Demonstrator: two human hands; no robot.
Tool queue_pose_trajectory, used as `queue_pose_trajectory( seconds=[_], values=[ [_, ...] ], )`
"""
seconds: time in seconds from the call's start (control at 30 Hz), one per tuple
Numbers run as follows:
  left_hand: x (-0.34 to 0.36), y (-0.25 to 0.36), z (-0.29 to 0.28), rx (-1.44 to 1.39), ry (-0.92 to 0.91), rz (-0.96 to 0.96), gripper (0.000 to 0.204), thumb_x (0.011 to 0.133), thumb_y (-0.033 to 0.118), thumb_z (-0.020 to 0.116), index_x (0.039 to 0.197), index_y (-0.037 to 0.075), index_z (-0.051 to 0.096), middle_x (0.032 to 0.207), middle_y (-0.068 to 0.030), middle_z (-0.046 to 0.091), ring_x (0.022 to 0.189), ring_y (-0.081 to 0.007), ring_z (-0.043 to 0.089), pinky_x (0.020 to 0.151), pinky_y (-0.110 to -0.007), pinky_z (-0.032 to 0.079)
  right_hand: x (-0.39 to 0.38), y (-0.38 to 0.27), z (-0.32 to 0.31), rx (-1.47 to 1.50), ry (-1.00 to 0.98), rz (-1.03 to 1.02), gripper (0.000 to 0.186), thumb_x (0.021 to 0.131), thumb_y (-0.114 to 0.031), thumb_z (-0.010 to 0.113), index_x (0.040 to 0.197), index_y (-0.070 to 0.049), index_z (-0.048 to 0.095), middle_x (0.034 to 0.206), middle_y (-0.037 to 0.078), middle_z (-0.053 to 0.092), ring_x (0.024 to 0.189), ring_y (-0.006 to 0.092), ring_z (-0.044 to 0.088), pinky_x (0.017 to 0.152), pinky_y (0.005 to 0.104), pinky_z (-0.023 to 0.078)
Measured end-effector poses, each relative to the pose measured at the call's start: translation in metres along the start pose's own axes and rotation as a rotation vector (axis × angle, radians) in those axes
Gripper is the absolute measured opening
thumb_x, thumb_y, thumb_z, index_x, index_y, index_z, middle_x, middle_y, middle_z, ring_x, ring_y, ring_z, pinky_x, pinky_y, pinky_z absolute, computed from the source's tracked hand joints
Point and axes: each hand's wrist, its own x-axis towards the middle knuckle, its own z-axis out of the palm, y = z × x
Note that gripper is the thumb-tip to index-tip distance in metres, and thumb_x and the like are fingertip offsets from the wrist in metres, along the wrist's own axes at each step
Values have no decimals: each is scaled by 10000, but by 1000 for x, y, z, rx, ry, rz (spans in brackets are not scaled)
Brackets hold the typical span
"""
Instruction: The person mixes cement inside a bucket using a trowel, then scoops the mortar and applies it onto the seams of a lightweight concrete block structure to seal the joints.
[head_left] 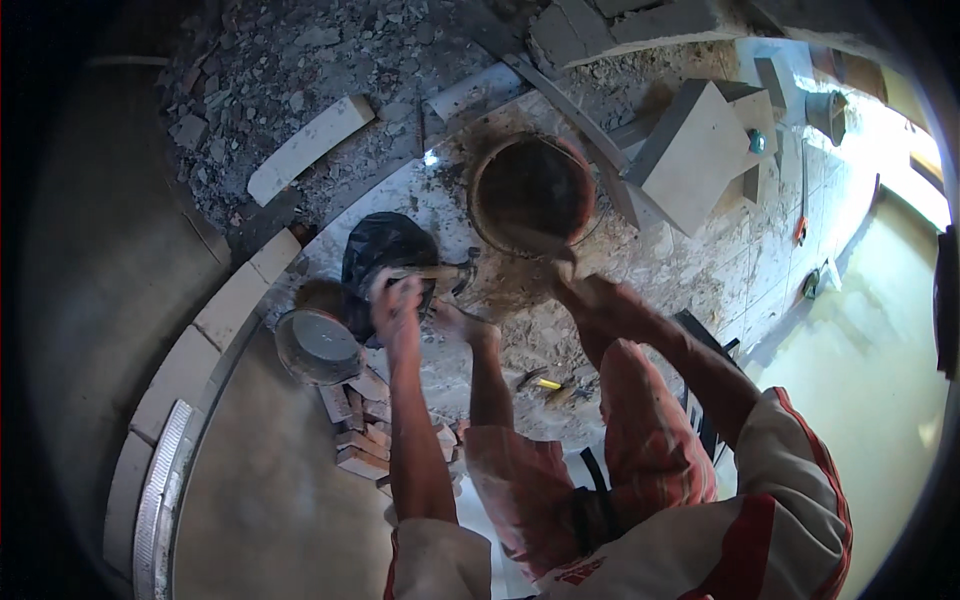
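Note:
My right hand (pixel 582 295) is closed around the handle of a trowel (pixel 545 242), whose blade reaches over the near rim of a round bucket (pixel 583 222) with a dark inside. My left hand (pixel 397 300), smeared by motion, is over a black plastic bag (pixel 375 240). Right at its fingers lies the handle end of a hammer (pixel 428 271), its dark head pointing right; whether the fingers grip it I cannot tell. Below the bag a second bucket (pixel 290 345) contains greyish liquid.
Broken brick pieces (pixel 362 440) lie beside my left forearm. Rubble (pixel 270 90) fills the far left, with a pale block (pixel 310 150) on it. A low block wall (pixel 180 370) curves along the left. Large pale blocks (pixel 685 155) stand at right, and a yellow-marked tool (pixel 549 384) lies near my feet.

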Motion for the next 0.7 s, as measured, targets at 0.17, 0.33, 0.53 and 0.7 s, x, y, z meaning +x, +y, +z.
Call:
queue_pose_trajectory(
  seconds=[0.17,0.33,0.53,0.7],
  values=[
    [41,-119,77,-32,-56,-193,593,837,363,678,1291,57,451,1073,-123,588,944,-212,613,815,-343,494,76,23,-52,-298,128,79,354,804,-181,602,1095,-12,495,938,257,611,962,439,581,772,516,468],
    [56,-131,124,17,-142,-80,536,908,492,517,1195,39,527,1016,-69,606,829,-179,582,750,-343,460,185,21,-23,-620,42,231,367,783,-131,570,1090,52,487,910,210,635,849,373,653,724,451,535],
    [45,-129,131,152,-57,-74,300,950,252,491,955,-41,557,752,-146,601,653,-248,610,617,-338,485,180,12,-8,-674,-113,113,301,787,-147,585,1026,33,549,931,190,656,843,278,678,711,397,559],
    [52,-148,131,181,-9,-67,280,940,216,485,877,-40,579,726,-174,596,634,-284,595,597,-391,451,142,35,9,-629,-209,132,300,762,-91,584,1028,43,552,934,188,652,829,306,672,684,425,552]
  ],
)
